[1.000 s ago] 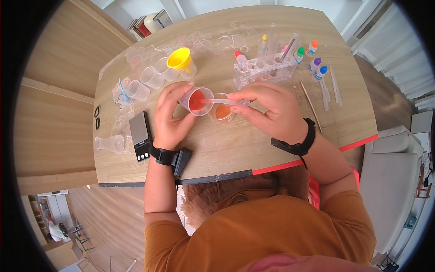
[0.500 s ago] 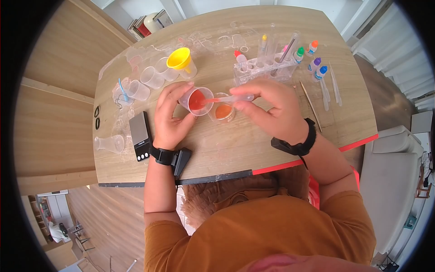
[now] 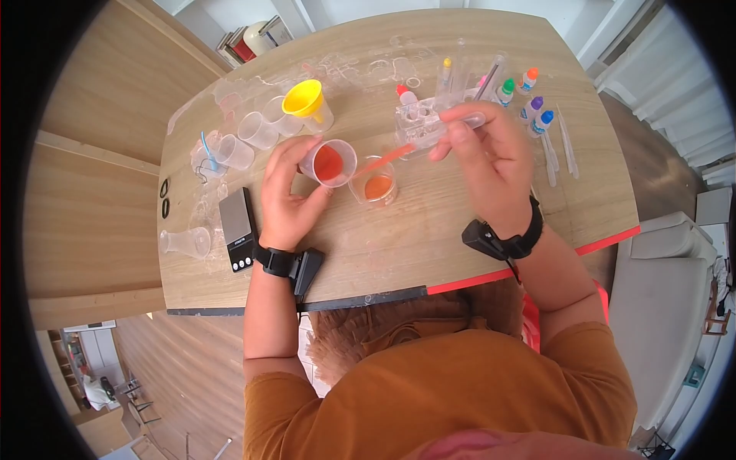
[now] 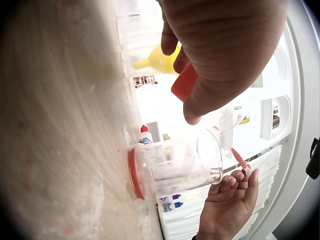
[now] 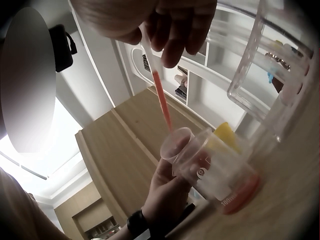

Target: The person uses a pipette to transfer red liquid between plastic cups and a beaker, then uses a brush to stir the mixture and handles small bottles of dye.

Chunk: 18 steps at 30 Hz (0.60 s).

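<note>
My left hand (image 3: pixel 287 195) grips a clear plastic cup (image 3: pixel 349 161), tilted, with red liquid inside. The thumb and fingers of my right hand (image 3: pixel 494 165) pinch a plastic dropper (image 3: pixel 387 159) near its bulb. Red-orange liquid fills part of its stem, as the right wrist view also shows. The dropper slants down, its tip between the cup and a clear beaker (image 4: pixel 175 165) on the table. A shallow layer of red-orange liquid lies in the beaker, just right of the cup in the head view.
Behind the right hand stands a clear test tube rack (image 3: pixel 410 126) with several tubes. Dye bottles (image 3: pixel 543 121) and spare droppers (image 3: pixel 567 146) lie to the right. On the left are a black scale (image 3: pixel 235 222), a flask (image 3: pixel 184 243), cups (image 3: pixel 257 130) and a yellow funnel (image 3: pixel 303 98).
My right hand has risen and moved right, drawing the dropper's tip out of the cup. Its stem now shows a longer red-orange column. The left hand has barely moved.
</note>
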### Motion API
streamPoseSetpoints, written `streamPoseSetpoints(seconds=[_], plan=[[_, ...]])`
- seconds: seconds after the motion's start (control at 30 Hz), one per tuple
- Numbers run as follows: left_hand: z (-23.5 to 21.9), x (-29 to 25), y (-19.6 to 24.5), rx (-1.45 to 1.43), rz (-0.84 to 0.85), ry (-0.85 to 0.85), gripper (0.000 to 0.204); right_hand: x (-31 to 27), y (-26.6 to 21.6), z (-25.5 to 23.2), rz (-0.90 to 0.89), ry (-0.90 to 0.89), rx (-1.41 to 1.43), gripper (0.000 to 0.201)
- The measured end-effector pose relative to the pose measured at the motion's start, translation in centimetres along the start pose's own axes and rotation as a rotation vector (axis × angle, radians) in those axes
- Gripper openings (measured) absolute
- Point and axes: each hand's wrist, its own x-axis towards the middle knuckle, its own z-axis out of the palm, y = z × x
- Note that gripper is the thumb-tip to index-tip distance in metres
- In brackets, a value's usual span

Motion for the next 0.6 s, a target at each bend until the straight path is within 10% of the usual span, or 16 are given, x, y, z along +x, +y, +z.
streamPoseSetpoints(seconds=[0.6], plan=[[-0.07, 0.05, 0.07, 0.027, -0.008, 0.006, 0.058, 0.13, 0.12, -0.31, -0.095, -0.054, -0.277, 0.012]])
